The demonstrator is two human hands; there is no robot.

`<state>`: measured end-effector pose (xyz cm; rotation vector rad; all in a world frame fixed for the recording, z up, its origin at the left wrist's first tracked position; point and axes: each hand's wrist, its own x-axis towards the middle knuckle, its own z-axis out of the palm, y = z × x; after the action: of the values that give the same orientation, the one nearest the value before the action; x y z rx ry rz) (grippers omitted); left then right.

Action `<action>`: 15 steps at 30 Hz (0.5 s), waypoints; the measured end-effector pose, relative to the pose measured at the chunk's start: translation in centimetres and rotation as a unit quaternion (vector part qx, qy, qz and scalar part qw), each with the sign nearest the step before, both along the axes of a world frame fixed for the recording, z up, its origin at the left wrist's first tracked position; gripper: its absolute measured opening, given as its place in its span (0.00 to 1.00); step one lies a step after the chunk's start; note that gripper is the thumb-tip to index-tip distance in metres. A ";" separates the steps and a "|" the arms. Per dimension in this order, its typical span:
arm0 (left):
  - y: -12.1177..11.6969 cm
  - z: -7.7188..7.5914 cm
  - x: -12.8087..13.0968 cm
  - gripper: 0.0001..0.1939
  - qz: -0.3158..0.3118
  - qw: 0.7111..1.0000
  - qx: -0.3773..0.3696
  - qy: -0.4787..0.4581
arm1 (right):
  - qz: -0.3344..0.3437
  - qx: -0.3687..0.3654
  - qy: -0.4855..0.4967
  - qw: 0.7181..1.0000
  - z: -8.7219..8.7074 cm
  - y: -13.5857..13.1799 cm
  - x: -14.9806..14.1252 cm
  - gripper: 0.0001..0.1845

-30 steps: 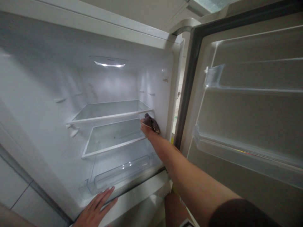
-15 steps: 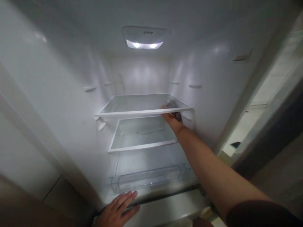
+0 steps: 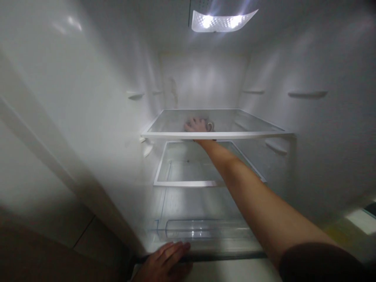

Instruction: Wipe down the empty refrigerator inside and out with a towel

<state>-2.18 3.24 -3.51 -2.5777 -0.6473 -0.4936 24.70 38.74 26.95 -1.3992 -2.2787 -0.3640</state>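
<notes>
My right hand reaches deep into a refrigerator, beneath the upper glass shelf. I see it through the glass, blurred, with its fingers bent over a dark, crumpled cloth. The cloth shows mostly at the right side of the hand; whether it presses against the underside of the glass I cannot tell. Under my forearm lies the lower glass shelf, with its white front trim. At the bottom front edge of the compartment rests my left hand, fingers stretched out and holding nothing.
A bright lamp is set in the ceiling. Shelf ledges stick out from both side walls. Low down sits a clear plastic drawer. A white inner wall rises on the left.
My right hand has moved left with the cloth under the upper shelf, from the right side toward the middle. The view has come closer. My left hand stays at the front edge.
</notes>
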 end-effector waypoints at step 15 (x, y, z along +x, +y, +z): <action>-0.9 4.0 0.0 0.42 0.007 1.000 -0.017 0.007 | -0.017 -0.030 -0.016 0.999 -0.4 -4.8 1.8 0.20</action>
<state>-2.16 2.33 0.46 -2.6045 -0.6746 -0.4641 26.54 33.96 26.51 -1.4744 -2.3102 -0.3330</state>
